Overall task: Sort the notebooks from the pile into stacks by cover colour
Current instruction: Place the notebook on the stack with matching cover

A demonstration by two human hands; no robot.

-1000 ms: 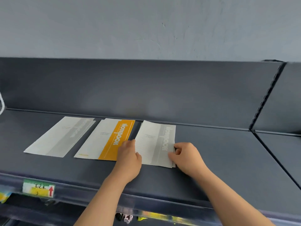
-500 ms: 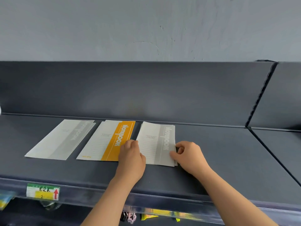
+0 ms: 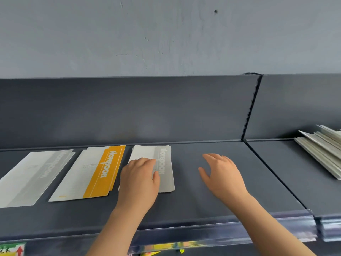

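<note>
Three notebook stacks lie side by side on the dark shelf (image 3: 212, 196). A grey-striped stack (image 3: 33, 174) is at the left, an orange-striped stack (image 3: 96, 172) in the middle, and a second grey-striped stack (image 3: 164, 163) to its right. My left hand (image 3: 140, 180) rests flat on that right grey stack, fingers straight. My right hand (image 3: 221, 172) hovers over bare shelf to the right of it, fingers spread and holding nothing. The unsorted pile of notebooks (image 3: 321, 152) sits fanned out on the neighbouring shelf section at the far right.
The shelf's back panel (image 3: 147, 111) rises behind the stacks, with a slotted upright (image 3: 249, 111) dividing the two sections. A clear price rail (image 3: 221, 228) runs along the front edge, with a yellow tag (image 3: 13, 250) at the lower left.
My right hand has let go of the right grey stack's edge and moved right, opening. My left hand has slid onto that stack. The view has turned right, bringing the pile into sight.
</note>
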